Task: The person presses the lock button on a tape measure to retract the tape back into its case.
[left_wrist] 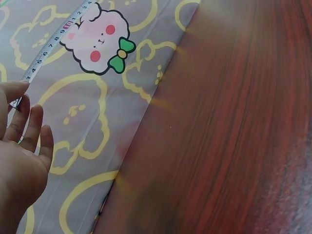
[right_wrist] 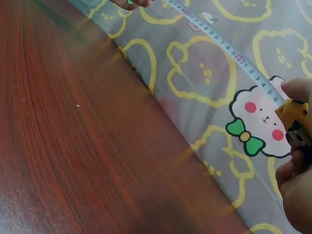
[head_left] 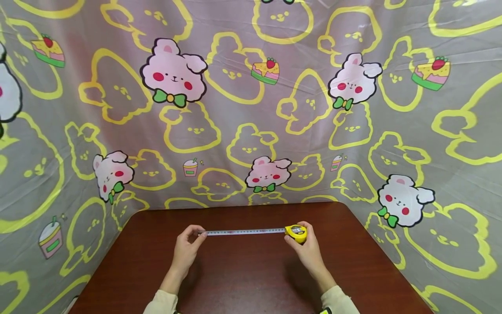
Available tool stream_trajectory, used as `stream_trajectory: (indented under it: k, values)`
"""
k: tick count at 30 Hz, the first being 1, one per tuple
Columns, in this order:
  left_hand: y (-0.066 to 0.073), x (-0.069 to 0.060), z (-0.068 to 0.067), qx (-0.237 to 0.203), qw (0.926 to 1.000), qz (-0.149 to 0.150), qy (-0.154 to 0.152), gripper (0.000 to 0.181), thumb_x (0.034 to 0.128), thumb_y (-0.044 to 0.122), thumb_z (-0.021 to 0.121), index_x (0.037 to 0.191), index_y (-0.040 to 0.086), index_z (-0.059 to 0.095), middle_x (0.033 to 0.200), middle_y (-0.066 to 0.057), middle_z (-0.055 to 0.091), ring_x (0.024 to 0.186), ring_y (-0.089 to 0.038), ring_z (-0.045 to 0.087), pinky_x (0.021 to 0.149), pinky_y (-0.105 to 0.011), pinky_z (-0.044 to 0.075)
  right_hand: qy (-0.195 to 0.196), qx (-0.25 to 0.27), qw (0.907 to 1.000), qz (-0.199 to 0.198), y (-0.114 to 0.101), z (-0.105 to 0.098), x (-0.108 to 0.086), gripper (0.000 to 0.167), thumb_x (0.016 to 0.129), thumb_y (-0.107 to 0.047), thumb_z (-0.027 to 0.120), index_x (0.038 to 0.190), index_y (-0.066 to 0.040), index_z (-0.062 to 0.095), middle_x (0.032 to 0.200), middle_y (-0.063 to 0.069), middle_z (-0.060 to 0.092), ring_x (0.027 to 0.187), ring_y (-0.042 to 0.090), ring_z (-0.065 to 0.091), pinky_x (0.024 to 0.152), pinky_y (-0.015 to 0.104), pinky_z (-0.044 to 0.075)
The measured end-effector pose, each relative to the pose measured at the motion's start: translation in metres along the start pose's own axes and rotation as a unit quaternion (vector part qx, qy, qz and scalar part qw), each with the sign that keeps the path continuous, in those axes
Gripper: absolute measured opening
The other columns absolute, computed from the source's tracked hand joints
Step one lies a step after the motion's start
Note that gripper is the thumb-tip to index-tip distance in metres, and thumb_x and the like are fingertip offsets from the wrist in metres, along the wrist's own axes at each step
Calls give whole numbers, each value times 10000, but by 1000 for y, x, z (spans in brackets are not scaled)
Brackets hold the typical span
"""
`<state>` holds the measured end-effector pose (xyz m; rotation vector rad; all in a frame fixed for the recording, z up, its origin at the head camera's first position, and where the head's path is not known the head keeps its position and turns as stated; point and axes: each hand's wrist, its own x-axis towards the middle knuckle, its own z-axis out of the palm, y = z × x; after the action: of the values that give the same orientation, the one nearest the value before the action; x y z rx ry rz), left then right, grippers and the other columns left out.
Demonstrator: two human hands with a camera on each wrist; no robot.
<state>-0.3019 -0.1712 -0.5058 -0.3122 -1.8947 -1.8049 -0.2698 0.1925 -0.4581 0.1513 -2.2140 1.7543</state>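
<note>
A yellow tape measure (head_left: 296, 233) is gripped in my right hand (head_left: 310, 250), thumb on the near side and fingers round the far side. Its white blade (head_left: 245, 232) runs out leftward, straight and nearly level above the table. At the blade's free end, my left hand (head_left: 186, 248) pinches the tip between thumb and index finger. The left wrist view shows the other fingers of that hand loosely bent below the blade (left_wrist: 48, 48). In the right wrist view the yellow case (right_wrist: 295, 117) is partly cut off by the frame edge.
Beneath both hands lies a dark red-brown wooden table (head_left: 243, 274) with rounded far corners. A grey curtain (head_left: 243, 113) printed with yellow outlines and white-pink bunnies hangs behind it and along both sides.
</note>
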Motion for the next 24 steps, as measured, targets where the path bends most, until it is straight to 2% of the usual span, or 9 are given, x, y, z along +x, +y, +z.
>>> stream_trajectory:
  k: [11,18,19,24]
  values:
    - [-1,-2,4,33,9999,-118,-12,102,914,-21,760,982,-5,686,908,-84,645,859,-159,576,770,-312,453,-97,68,9999,-81,5,6,-1,598,879,-16,811,1343,25,436,1225,191,568,1056,270,586,861,215,483]
    - [-2,-5,12,-10,9999,-107,-82,97,922,-9,758,987,1,687,917,-116,639,857,-158,564,748,-251,441,-133,119,9997,-147,4,11,-4,591,879,-11,808,1334,44,436,1209,200,562,1049,294,582,854,216,487]
    - [3,-6,13,21,9999,-136,-91,94,924,-18,751,990,-9,684,921,-124,637,859,-160,561,750,-250,439,-126,120,9997,-179,10,12,-2,601,881,-21,810,1343,41,432,1213,194,561,1050,288,582,852,216,488]
    - [3,-7,18,19,9997,-190,-140,95,928,-16,747,997,-7,682,948,-146,642,879,-163,563,768,-266,441,-117,172,9995,-241,27,17,3,625,881,-39,819,1360,22,421,1224,183,555,1059,279,581,857,219,494]
